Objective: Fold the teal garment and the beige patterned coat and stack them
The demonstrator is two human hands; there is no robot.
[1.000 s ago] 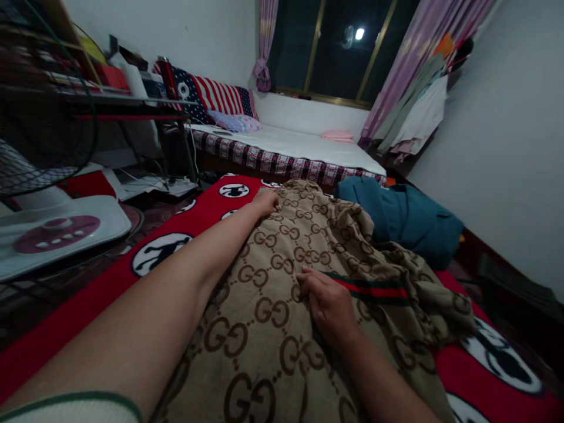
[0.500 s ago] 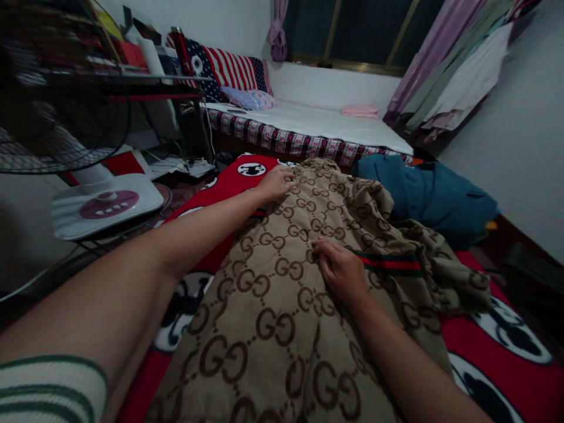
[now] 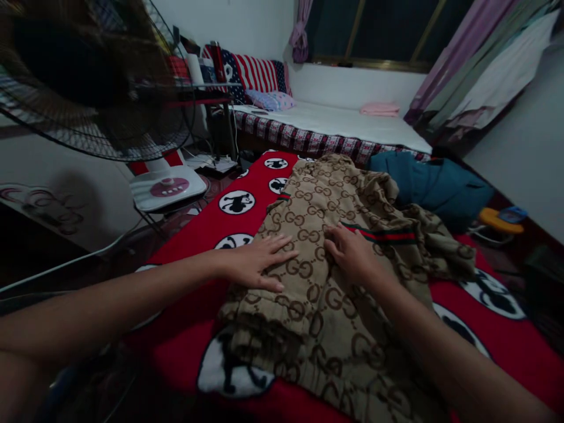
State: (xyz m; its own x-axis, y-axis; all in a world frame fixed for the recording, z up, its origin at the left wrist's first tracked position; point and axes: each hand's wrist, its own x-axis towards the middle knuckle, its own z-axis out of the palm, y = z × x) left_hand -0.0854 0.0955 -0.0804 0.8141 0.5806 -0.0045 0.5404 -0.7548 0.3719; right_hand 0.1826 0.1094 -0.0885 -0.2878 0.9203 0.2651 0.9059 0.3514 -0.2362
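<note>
The left hand point(image 3: 253, 263) lies palm down, fingers point(image 3: 278, 257) spread, while the right hand point(image 3: 353, 254) curls, perhaps pinching, its tips dimly seen.

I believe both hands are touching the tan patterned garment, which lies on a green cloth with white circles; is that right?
Not quite: the cloth is red, not green, as the head view shows. The left hand and right hand do touch the tan patterned garment.

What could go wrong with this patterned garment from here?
The left hand, spread on the garment, might drag the cloth into wrinkles if it slides. The bunched folds near the teal bundle could crease if pressed as they lie.
</note>
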